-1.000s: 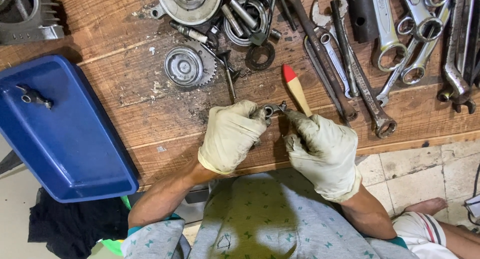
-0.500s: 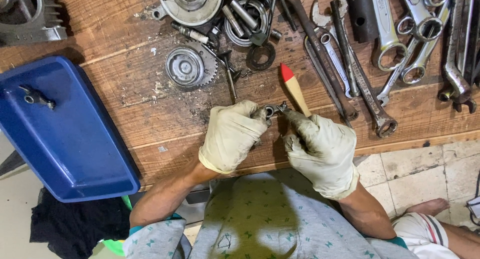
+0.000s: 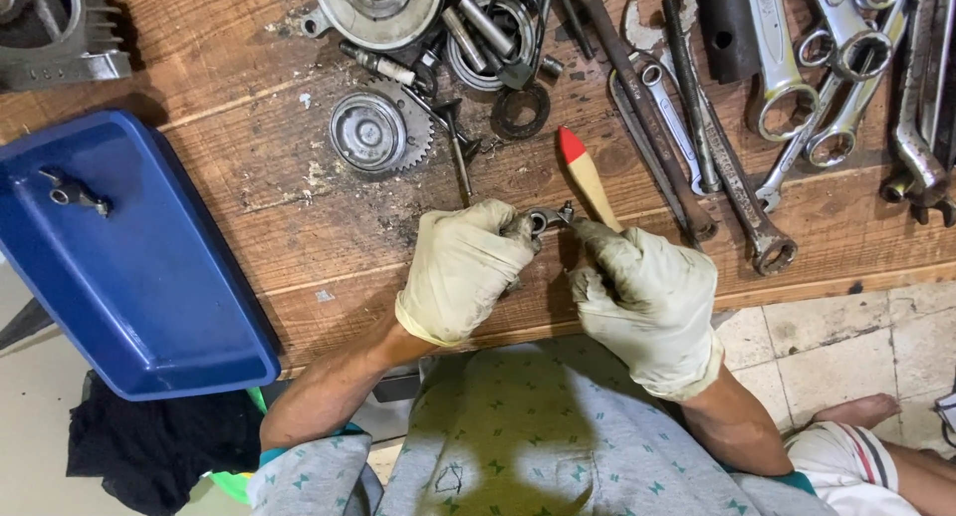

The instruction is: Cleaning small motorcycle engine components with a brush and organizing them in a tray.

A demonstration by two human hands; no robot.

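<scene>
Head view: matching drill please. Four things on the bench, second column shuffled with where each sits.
Things:
1. small metal part
2. brush
3. blue tray
4. sprocket

Places:
A. far left, hanging over the bench edge
B. between the fingertips of the left hand and right hand
C. beyond the left hand, near the round engine cover
D. lying by the right hand, red tip pointing away

Pairs: 1-B, 2-D, 3-A, 4-C
</scene>
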